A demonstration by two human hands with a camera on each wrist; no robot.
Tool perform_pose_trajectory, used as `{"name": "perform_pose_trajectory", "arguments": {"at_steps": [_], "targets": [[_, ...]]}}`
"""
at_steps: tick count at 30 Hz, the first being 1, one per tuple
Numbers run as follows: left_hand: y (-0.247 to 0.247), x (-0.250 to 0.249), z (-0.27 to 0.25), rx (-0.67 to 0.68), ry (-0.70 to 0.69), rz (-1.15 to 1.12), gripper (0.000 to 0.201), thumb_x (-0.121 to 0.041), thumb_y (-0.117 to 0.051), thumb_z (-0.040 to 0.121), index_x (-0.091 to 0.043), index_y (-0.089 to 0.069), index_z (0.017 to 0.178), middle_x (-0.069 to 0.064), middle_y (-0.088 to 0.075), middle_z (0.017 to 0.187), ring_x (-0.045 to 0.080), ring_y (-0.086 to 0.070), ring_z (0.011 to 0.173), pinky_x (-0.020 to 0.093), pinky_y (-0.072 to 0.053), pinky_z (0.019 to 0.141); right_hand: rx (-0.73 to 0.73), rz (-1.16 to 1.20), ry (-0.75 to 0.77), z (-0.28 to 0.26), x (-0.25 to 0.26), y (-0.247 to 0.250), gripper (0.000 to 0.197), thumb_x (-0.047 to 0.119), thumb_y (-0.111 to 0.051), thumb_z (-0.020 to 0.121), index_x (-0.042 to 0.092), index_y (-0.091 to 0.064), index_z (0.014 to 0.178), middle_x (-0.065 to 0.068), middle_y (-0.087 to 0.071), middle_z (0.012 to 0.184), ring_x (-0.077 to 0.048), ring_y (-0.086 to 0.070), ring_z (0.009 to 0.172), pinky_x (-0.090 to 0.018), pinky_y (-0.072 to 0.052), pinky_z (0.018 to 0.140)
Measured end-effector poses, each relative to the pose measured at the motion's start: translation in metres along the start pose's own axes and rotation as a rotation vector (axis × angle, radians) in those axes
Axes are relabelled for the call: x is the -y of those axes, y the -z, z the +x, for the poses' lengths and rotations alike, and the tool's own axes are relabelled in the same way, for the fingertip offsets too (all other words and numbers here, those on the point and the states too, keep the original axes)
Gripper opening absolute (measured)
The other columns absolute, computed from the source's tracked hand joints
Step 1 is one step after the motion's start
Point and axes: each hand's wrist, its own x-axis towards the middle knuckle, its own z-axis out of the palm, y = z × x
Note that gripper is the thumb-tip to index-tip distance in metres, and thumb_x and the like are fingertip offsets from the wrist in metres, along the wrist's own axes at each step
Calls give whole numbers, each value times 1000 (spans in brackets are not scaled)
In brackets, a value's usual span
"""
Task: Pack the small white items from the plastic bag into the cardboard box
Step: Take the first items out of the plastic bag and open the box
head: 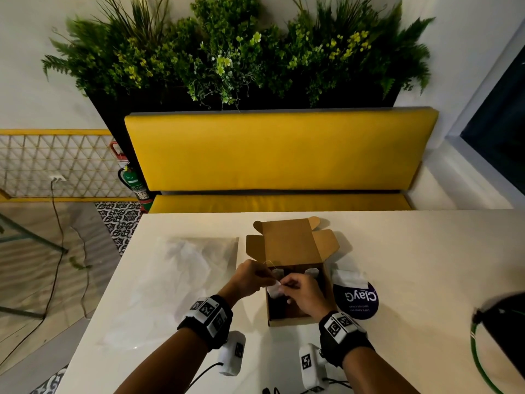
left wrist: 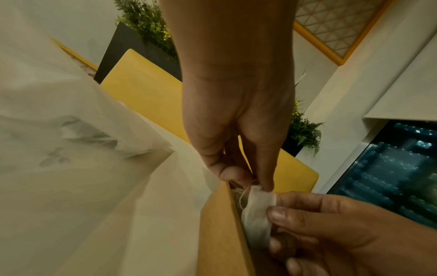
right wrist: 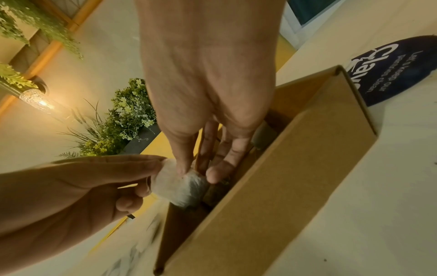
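An open brown cardboard box (head: 295, 282) stands on the pale, smooth table (head: 412, 251), its lid and side flaps folded up and back. Both hands meet over the box's left part. The left hand (head: 250, 275) and the right hand (head: 302, 292) each pinch the same small white gauzy sachet (head: 275, 290) between thumb and fingertips, so both are clenched on it. In the left wrist view the sachet (left wrist: 258, 212) sits right at the box's top edge, partly below the rim, with a thin pale thread (left wrist: 242, 198) trailing from it. The right wrist view shows the sachet (right wrist: 182, 186) held just inside the box's near-left corner.

Deeper in the box, 2 more small white sachets (head: 312, 271) stand against the far wall, 1 left and 1 right of a dark gap. Another white sachet (head: 348, 278) lies on the table just right of the box, overlapping a round dark blue sticker with white lettering (head: 358, 301).

To the left of the box, a flat, clear plastic bag (head: 181, 280) lies on the table, well apart from the hands; what it holds cannot be made out. Each wrist wears a black strap with black-and-white square markers (head: 208, 314).

Behind the table are a yellow cushioned bench (head: 278, 155) and a dark planter of green foliage (head: 233, 52).
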Motion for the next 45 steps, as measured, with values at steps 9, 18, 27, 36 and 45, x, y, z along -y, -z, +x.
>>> {"name": "perform_pose_trajectory", "arguments": {"at_steps": [9,18,27,36,45], "targets": [[6,3,1,65,-27,178,18,-23,-69,84,-22,-76,101,0,-74,100,14,-66,86,34,-55,82,-19,-26,-41,11,-8,-1,8,11,-70,87,15,-67,92,-8,-68,94,-20,-68,87,-25,-58,66],[-4,-4,5,-55,-94,280,19,-24,-66,89,-8,-77,87,8,-72,95,19,-60,78,18,-40,61,-33,20,-64,11,-7,-1,9,16,-69,88,17,-65,96,-5,-68,97,-17,-67,87,-27,-59,65],[-11,-2,8,-135,-60,378,22,-37,-65,88,-19,-77,85,5,-68,102,21,-62,89,29,-53,71,-109,-61,-40,16,-9,-9,6,19,-72,86,18,-67,84,-4,-71,86,-18,-68,82,-26,-58,64],[-19,4,2,-259,-74,387,28,-45,-66,85,-18,-69,92,2,-57,96,21,-56,90,28,-46,67,-185,-91,-23,18,-8,-15,21,16,-70,87,29,-60,75,-1,-69,83,-18,-68,82,-37,-60,77],[-20,-8,-1,-273,-26,550,37,-52,-51,92,-19,-67,99,0,-54,105,20,-49,105,35,-53,77,-229,-201,-14,21,-11,-21,12,25,-75,84,26,-64,79,2,-70,82,-15,-67,81,-33,-57,79]]}}
